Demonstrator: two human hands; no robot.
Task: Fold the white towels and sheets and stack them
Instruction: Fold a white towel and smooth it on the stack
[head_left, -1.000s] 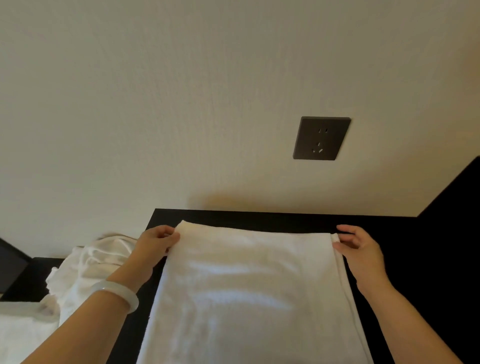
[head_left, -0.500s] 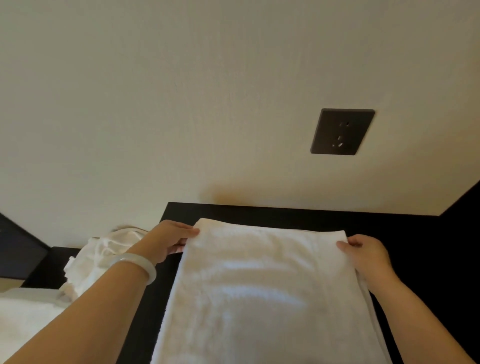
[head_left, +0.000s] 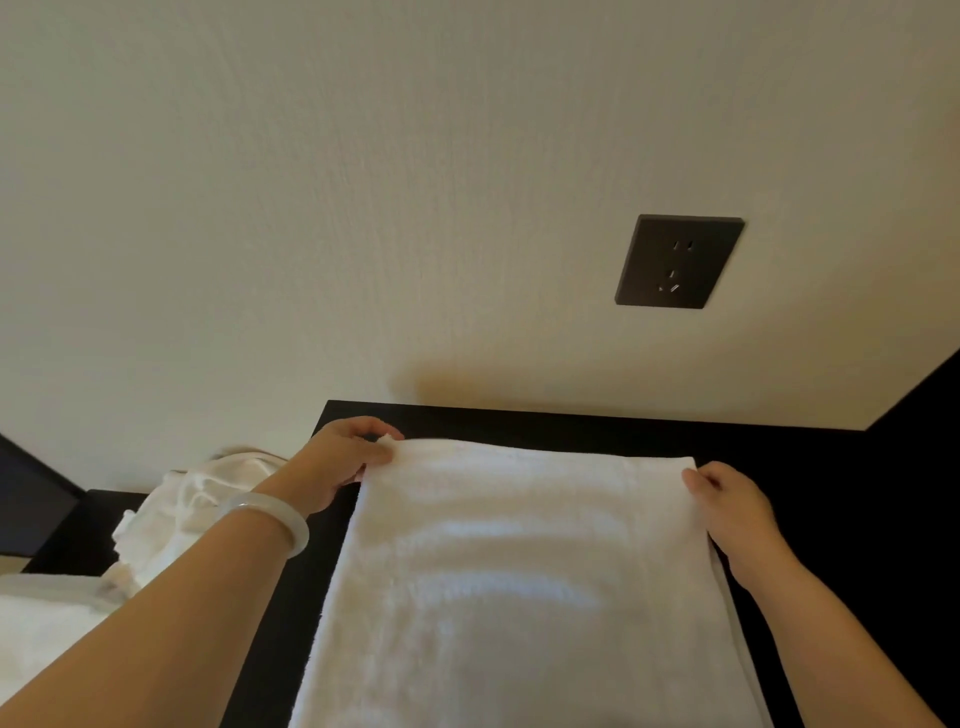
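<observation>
Pinching both far corners: my left hand (head_left: 337, 462) has curled round the 11 o'clock corner of the towel (head_left: 519, 571), lifting it; my right hand (head_left: 732, 506) grips the 1 o'clock corner. Spread on the dark table (head_left: 571, 421), it looks ready to fold.
</observation>
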